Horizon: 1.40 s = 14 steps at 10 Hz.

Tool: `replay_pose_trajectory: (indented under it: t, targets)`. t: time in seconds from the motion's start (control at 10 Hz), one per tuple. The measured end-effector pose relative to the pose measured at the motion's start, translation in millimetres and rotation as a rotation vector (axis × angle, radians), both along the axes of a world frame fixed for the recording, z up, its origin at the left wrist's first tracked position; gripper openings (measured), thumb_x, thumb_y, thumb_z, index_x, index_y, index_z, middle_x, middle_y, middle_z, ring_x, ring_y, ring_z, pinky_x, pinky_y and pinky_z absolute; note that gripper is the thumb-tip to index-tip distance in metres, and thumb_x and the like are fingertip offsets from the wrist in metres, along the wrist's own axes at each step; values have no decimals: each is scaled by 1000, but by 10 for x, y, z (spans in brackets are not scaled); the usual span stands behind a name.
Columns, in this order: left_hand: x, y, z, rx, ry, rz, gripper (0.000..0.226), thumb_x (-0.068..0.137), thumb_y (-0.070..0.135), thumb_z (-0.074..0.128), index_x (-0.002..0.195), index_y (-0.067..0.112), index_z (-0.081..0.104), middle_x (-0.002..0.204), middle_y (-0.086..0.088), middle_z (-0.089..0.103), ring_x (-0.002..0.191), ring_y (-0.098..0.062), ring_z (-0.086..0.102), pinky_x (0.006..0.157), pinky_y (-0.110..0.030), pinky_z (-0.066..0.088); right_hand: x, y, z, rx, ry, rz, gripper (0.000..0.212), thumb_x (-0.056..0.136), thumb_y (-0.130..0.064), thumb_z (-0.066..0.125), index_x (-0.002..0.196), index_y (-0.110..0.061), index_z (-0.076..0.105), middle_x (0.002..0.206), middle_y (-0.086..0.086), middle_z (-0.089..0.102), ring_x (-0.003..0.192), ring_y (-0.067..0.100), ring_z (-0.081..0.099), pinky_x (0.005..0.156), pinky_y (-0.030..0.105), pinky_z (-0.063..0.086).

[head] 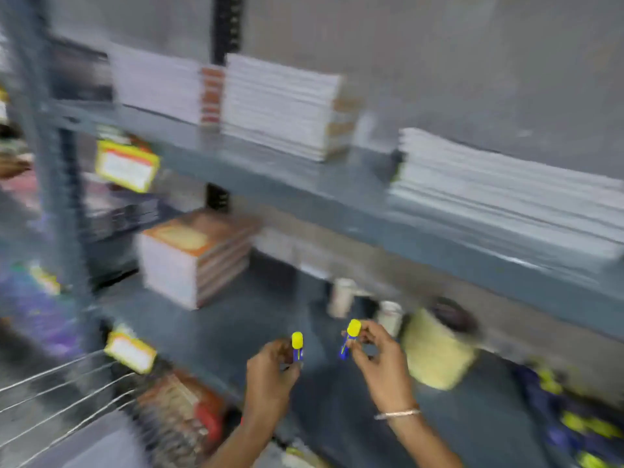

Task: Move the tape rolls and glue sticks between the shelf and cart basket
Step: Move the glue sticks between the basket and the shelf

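While both hands hover over the grey shelf (216, 319), each grip is clenched on a glue stick — the left hand (270, 369) grasping one glue stick (297, 346) upright, the right hand (381, 363) pinching another (350, 337), tilted. Cart basket (64, 396) wires sit lower left.

You are standing in a stationery shop or its stockroom. The grey metal shelf (304, 184) before you carries stacks of notebooks (283, 106) and paper, with yellow price labels (126, 165) clipped to the shelf edges. More books (192, 255) sit on the lower level, and a wire cart basket (64, 396) shows at your lower left.
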State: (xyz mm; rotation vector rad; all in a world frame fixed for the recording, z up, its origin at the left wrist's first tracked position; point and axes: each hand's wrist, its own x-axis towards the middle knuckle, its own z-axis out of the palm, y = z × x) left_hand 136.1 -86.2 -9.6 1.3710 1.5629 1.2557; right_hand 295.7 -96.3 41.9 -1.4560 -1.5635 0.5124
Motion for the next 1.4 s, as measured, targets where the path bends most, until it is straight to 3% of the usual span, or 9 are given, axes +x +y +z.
replay_pose_trajectory:
  t: [0.1,0.2,0.3,0.4,0.5,0.7,1.0,1.2,1.4]
  targets:
    - [1163,-257,15,-16,-70,-266,37,70,-16,66,62,20,60,59,-2,66,52,0,59,63,-26,49,1130,-580,27,19,-17,-263,39,83,11,63,80,-26,54,66,-16,63,66,-19,60,68,4,45]
    - [1878,-512,-81,-26,-29,-451,32,70,-17,64,59,13,57,57,-4,61,56,-5,54,63,-31,51,1776,-1057,-87,6,27,-478,39,84,9,62,78,-29,53,64,-17,64,65,-21,59,70,15,46]
    - [2696,-845,-200,-22,35,-630,33,70,-14,63,55,13,52,66,-22,64,66,-9,53,68,-36,51,2431,-1560,-345,-12,44,-760,19,82,8,65,94,-6,66,76,10,74,67,0,68,72,26,41]
    - [3066,-986,-274,-2,79,-667,47,70,-13,62,51,23,39,62,-25,62,59,-8,46,59,-30,40,2697,-1730,-503,-42,47,-829,17,82,9,66,98,2,65,86,23,74,74,19,68,68,24,40]
    - [3386,-1081,-403,15,128,-686,57,74,-8,64,48,27,27,42,5,37,46,-3,30,54,-21,26,2912,-1774,-682,-76,62,-892,22,83,10,63,80,-11,55,74,17,69,66,15,63,60,20,37]
    - [3608,-1135,-615,-9,186,-685,56,78,-4,65,49,25,28,44,9,32,46,0,23,46,-20,28,3075,-1716,-997,-219,78,-910,12,88,-1,57,84,-9,51,81,25,71,77,36,69,60,27,37]
    - [3801,-1136,-628,-11,204,-692,27,83,4,65,66,18,49,74,-17,69,69,-33,62,62,-35,47,3157,-1656,-1132,-234,53,-920,23,88,-3,54,75,-18,42,69,3,56,65,16,52,60,27,38]
    - [3831,-1126,-678,-8,189,-695,15,80,0,67,76,10,58,76,-16,71,71,-28,66,67,-34,53,3235,-1620,-1226,-262,65,-936,15,84,4,57,80,-11,54,78,11,68,73,17,62,65,37,51]
    - [3652,-1159,-628,-40,77,-646,42,70,-8,73,108,3,59,96,-12,66,85,-19,62,83,-31,54,3250,-1699,-1189,-247,173,-865,30,74,12,70,101,2,62,100,18,74,94,30,70,69,13,50]
